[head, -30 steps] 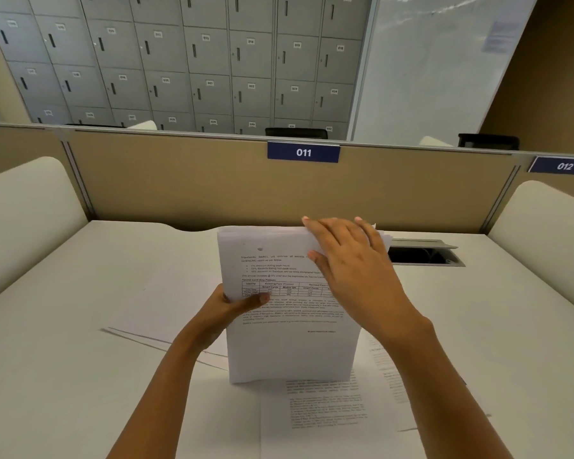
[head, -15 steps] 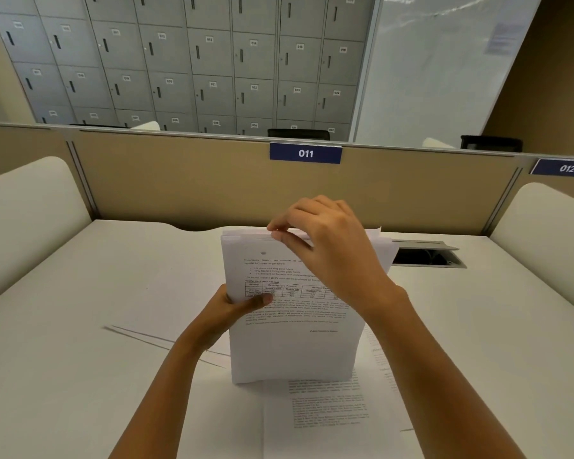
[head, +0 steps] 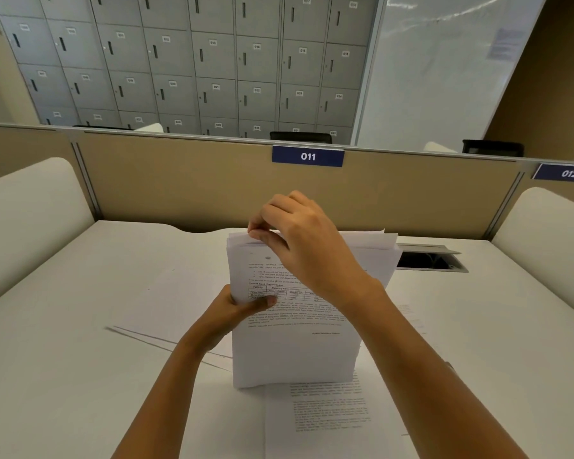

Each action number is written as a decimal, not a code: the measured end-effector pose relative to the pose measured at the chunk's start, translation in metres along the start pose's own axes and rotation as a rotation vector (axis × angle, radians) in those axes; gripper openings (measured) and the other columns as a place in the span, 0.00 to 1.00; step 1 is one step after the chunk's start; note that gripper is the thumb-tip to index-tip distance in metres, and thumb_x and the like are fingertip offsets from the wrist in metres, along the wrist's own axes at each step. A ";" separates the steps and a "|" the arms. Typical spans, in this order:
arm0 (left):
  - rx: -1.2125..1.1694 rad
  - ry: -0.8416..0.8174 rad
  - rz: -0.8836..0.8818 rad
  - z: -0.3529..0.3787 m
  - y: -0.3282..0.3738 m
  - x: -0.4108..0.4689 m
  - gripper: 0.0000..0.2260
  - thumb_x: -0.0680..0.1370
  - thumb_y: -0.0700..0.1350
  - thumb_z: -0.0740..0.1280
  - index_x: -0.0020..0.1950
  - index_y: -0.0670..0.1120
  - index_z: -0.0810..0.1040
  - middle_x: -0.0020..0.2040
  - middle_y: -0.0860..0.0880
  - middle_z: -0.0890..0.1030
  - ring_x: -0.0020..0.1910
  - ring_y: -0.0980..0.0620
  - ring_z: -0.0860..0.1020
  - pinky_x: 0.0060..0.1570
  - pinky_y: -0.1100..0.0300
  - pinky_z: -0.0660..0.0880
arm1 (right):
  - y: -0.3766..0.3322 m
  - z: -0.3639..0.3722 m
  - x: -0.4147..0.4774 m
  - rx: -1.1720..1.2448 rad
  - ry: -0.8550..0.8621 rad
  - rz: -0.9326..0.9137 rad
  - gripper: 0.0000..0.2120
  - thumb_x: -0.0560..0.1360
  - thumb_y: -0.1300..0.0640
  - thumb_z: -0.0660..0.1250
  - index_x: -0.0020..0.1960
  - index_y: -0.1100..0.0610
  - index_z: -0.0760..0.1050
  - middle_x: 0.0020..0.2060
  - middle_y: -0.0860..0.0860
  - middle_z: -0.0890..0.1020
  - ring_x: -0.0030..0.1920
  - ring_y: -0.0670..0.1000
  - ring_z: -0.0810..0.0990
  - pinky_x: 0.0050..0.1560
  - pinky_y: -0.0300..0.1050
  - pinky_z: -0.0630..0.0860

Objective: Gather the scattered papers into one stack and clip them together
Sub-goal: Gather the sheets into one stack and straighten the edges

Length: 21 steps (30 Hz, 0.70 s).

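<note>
A stack of printed white papers (head: pixel 295 346) stands upright on its bottom edge in the middle of the white desk (head: pixel 80 376). My left hand (head: pixel 236 313) grips the stack's left edge, thumb across the front page. My right hand (head: pixel 299 240) is at the top left corner, fingertips pinched on the top edges of the sheets. The sheets at the top right are fanned and uneven. Several loose printed sheets (head: pixel 332 415) lie flat on the desk under and in front of the stack. No clip shows in view.
More flat sheets (head: pixel 153 326) lie left of the stack. A cable hatch (head: pixel 428 260) is open in the desk at the back right. A tan partition (head: pixel 179 187) labelled 011 closes the back, with cream padded dividers (head: pixel 24 220) on both sides.
My right hand went from lying flat against the stack's top to curling and pinching the top left corner. The left hand kept its grip and the stack stayed upright.
</note>
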State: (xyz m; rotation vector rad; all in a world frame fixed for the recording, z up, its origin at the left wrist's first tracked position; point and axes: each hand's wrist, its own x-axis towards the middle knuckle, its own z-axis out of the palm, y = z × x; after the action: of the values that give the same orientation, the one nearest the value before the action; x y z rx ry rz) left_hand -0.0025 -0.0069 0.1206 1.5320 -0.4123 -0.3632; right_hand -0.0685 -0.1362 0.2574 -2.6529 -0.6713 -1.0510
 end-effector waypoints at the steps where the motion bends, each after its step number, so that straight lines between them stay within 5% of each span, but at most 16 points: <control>1: 0.000 0.001 0.002 0.000 0.000 0.000 0.17 0.66 0.48 0.74 0.52 0.57 0.76 0.48 0.53 0.83 0.48 0.47 0.82 0.42 0.57 0.81 | -0.001 0.002 0.001 0.016 0.005 0.008 0.03 0.74 0.61 0.69 0.45 0.60 0.80 0.42 0.54 0.82 0.44 0.53 0.76 0.43 0.45 0.73; 16: -0.022 0.014 0.012 0.004 -0.005 0.003 0.15 0.65 0.51 0.71 0.51 0.57 0.76 0.41 0.58 0.84 0.42 0.52 0.84 0.35 0.62 0.80 | -0.004 0.014 -0.009 -0.021 0.057 0.212 0.09 0.76 0.53 0.64 0.50 0.55 0.81 0.51 0.53 0.81 0.51 0.53 0.75 0.51 0.40 0.59; 21: -0.030 0.014 0.037 0.002 -0.008 0.004 0.13 0.69 0.48 0.73 0.52 0.56 0.77 0.44 0.55 0.85 0.44 0.51 0.83 0.36 0.60 0.80 | 0.016 0.003 -0.011 -0.152 -0.282 0.205 0.25 0.79 0.40 0.50 0.71 0.49 0.65 0.67 0.49 0.73 0.66 0.51 0.70 0.67 0.48 0.62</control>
State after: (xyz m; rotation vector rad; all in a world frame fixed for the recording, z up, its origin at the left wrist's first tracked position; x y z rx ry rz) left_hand 0.0001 -0.0111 0.1125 1.4948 -0.4216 -0.3285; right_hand -0.0657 -0.1532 0.2467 -2.9573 -0.3674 -0.7070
